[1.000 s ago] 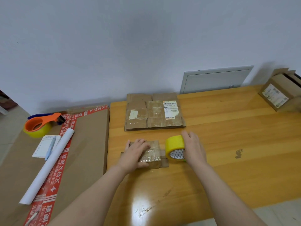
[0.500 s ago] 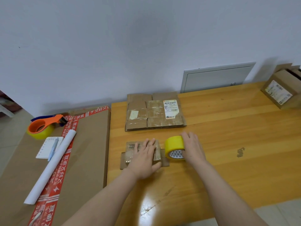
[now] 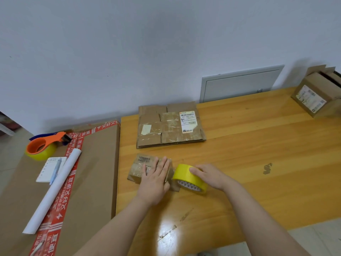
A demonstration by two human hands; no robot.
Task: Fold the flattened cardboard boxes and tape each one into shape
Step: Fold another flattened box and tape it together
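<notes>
Wooden desk (image 3: pixel 258 154) fills the right and centre, glossy, with a light glare near the front edge. Butted against its left side is a big brown carton (image 3: pixel 96 172), lying flat, red printed tape along its top edge and down a strip. Grey wall hatch (image 3: pixel 239 85) sits behind the desk, closed. Stack of flattened boxes (image 3: pixel 169 126) is at the back of the desk near the wall, shipping label on the top one, old clear tape across it. Far right corner of the desk: an open box (image 3: pixel 317 97) standing with flaps up, label on its near face. On the carton: a white paper roll (image 3: pixel 53 189) lying diagonally over the red tape, and an orange tape dispenser (image 3: pixel 44 146) loaded with yellow tape near the back left. Task piece is the small box (image 3: pixel 140 169), near the desk's left edge, in front of the flattened stack and apart from it, a flap sticking out at the near right. Left hand (image 3: pixel 155 180) lies flat on top of it, fingers straight, pressing down. Right hand (image 3: pixel 210 176) has fingers curled over the yellow tape roll (image 3: pixel 184 176), gripping it; the roll stands on edge, tilted, right against the small box's right end. Beside the paper roll there's a spiral notepad (image 3: pixel 48 170) with a blue pen (image 3: pixel 56 169) on it. A small dark mark (image 3: pixel 267 169) shows on the desk, right of the hands.
</notes>
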